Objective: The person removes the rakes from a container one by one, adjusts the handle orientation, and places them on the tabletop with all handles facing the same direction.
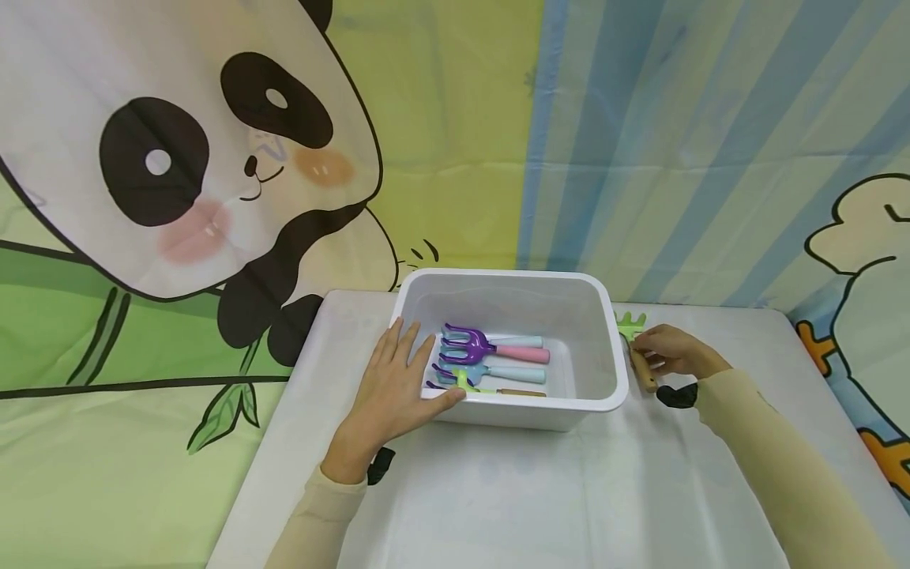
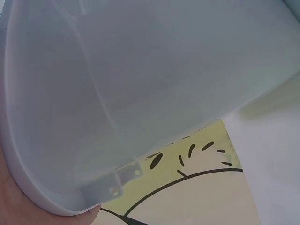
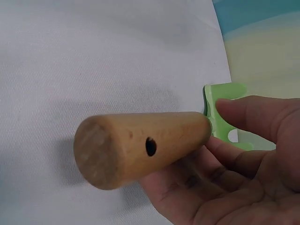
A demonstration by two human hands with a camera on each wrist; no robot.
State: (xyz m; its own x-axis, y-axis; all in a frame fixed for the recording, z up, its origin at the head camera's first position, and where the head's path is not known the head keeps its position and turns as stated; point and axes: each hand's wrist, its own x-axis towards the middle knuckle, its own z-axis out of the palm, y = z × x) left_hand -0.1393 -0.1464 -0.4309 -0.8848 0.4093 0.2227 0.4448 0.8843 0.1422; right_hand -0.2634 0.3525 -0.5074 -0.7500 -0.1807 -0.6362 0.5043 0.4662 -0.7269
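A white plastic bin (image 1: 498, 408) stands on the table. My left hand (image 1: 392, 387) rests on its front left corner, fingers straight over the rim and thumb along the front edge. From below, the left wrist view shows the bin's wall (image 2: 154, 70) with part of the hand at its rim. To the right of the bin, my right hand (image 1: 671, 350) holds a green garden hand rake (image 1: 644, 373) near the neck. Its wooden handle (image 3: 159, 140) points toward the right wrist camera, and the green tines lie beyond the thumb.
Inside the bin lie several small garden tools: a purple hand fork (image 1: 469, 345) with a pink handle, light blue forks (image 1: 515, 374) and another green rake (image 1: 522, 392) with a wooden handle. A white cloth covers the table (image 1: 498, 506). Behind hangs a printed panda curtain (image 1: 455, 134).
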